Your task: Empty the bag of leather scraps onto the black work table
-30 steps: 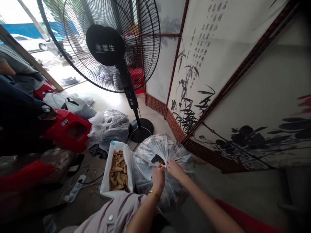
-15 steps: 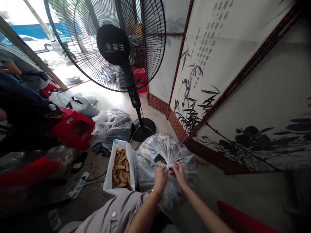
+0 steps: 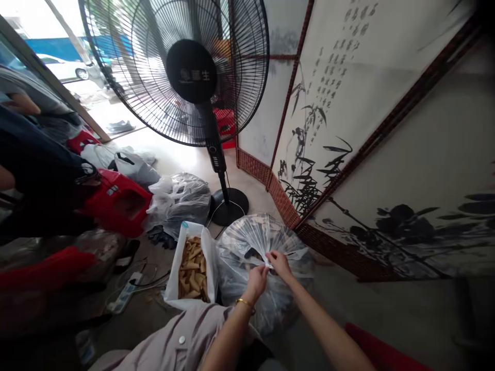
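Pinching the big clear bag (image 3: 240,283) at its bunched top, the left hand (image 3: 257,282) and right hand (image 3: 280,264) have it right below their grip, where hard pulling could rip the thin plastic.

Large translucent plastic bag (image 3: 247,283) — bulging, upright on floor; neck gathered on top, beside white bag (image 3: 212,257).
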Tool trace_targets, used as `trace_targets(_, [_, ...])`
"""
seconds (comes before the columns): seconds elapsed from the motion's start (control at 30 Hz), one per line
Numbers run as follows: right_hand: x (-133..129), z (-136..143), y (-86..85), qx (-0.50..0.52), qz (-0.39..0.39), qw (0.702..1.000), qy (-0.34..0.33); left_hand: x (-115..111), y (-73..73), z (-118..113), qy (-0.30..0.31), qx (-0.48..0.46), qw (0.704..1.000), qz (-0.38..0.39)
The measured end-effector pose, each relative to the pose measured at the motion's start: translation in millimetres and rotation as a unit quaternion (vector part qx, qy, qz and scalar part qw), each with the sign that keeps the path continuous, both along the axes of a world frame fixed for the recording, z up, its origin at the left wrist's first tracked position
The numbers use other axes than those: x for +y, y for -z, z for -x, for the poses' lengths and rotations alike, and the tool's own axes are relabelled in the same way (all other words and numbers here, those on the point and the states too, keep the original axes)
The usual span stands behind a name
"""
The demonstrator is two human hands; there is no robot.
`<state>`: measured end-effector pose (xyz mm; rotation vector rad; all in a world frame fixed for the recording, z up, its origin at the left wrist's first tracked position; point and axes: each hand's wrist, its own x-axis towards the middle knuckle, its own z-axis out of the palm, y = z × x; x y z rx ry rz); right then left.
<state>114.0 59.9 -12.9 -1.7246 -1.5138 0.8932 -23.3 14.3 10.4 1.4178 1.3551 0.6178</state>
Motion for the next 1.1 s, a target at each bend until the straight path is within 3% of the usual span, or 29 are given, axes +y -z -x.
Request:
trace_targets(0.23, [9.5, 27.5, 11.6, 0.030, 0.022, 0.999, -0.005, 5.4, 7.8, 16.2, -0.020, -0.046, 0.998, 0.045])
trace_targets(0.4, [9.0, -1.2, -9.9, 0.040, 0.006, 0.999, -0.016, -5.1, 10.7, 20.9, -0.021, -0.101, 0.990, 0.099])
trace_targets(0.5, [-5.0, -21.2, -23.7, 0.015, 0.000, 0.999, -0.039, -9.7, 11.0, 20.8, -0.011, -0.122, 0.985, 0.124])
trace_targets(0.67, [-30.2, -2.8, -21.9, -0.046, 0.032, 0.994, -0.091, -3.9, 7.7, 17.8, -0.001, -0.132, 0.987, 0.094])
trace_targets(0.93, [8.7, 18.8, -20.4, -0.027, 0.105, 0.987, -0.115, 6.0, -2.9, 19.9, -0.020, -0.121, 0.992, 0.044])
trace_targets(1.1, [19.0, 26.5, -30.1, -0.014, 0.093, 0.983, -0.155, -4.4, -4.9, 21.6, -0.112, -0.105, 0.987, 0.040])
